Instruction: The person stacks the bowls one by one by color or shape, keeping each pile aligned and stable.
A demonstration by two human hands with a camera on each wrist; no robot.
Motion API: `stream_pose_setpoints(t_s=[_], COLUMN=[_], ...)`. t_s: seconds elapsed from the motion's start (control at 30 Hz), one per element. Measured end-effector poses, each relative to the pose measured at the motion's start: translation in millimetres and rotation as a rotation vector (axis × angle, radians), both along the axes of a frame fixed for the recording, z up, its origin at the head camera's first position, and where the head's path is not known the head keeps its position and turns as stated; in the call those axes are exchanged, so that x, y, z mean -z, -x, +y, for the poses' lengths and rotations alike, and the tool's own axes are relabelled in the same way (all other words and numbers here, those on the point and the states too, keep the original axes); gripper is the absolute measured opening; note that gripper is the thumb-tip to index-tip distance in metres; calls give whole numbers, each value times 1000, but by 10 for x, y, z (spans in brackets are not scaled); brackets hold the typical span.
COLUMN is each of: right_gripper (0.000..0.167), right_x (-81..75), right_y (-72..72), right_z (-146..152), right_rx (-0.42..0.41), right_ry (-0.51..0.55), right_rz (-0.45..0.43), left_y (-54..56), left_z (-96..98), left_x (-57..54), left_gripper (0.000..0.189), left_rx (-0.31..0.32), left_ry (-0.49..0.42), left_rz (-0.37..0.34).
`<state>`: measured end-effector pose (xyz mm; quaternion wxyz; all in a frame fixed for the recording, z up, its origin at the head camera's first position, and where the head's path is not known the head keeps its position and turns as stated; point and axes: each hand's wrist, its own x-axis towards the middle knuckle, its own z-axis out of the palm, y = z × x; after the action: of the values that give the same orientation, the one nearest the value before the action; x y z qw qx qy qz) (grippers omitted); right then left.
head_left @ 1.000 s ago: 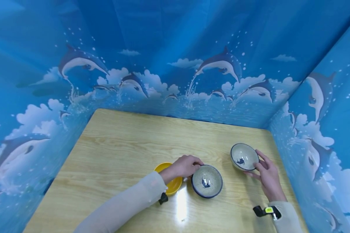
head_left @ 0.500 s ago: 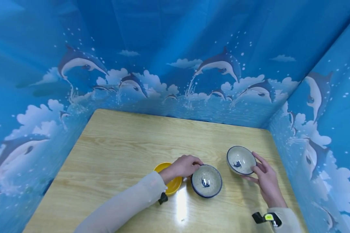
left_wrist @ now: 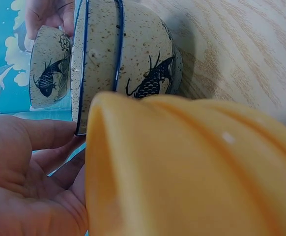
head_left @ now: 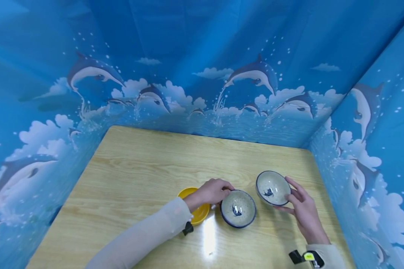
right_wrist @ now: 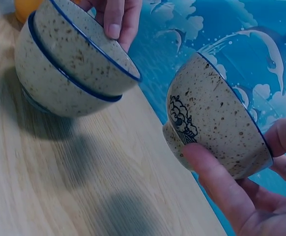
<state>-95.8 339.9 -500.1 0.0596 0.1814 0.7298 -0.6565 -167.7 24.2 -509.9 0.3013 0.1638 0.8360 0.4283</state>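
Two speckled ceramic bowls (head_left: 238,209) with blue rims stand nested on the table, one inside the other. My left hand (head_left: 213,192) pinches the upper bowl's rim; its thumb lies over the inside in the right wrist view. A third speckled bowl (head_left: 272,188), with a dark fish drawn inside, is in my right hand (head_left: 306,213). That hand grips it by the rim and side, tilted and raised off the table to the right of the stack. Under my left forearm sits a yellow bowl (head_left: 201,215), partly hidden; the left wrist view shows its ridged side up close.
The light wooden table (head_left: 138,160) runs back to a blue dolphin-print curtain (head_left: 188,74). Another stretch of that curtain lines the right side, close to my right hand.
My right hand has carried its bowl left and slightly nearer, toward the nested bowls. My left hand keeps its pinch on the rim and has hardly moved.
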Motion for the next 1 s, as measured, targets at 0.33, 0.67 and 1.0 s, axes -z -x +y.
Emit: stream_pose_setpoints(t_s=[0.33, 0.67, 1.0], right_gripper=[69, 70, 68], right_x=[-23, -96, -160], right_y=[-36, -57, -74], right_z=[-125, -232, -276], right_rx=[-26, -69, -79], right_ry=[3, -51, -59], right_rz=[22, -15, 22], left_y=[13, 20, 21], left_z=[5, 11, 12], left_x=[19, 24, 15], left_gripper=[27, 26, 26], left_rx=[6, 3, 5], left_ry=[1, 2, 1], left_rz=[8, -1, 5])
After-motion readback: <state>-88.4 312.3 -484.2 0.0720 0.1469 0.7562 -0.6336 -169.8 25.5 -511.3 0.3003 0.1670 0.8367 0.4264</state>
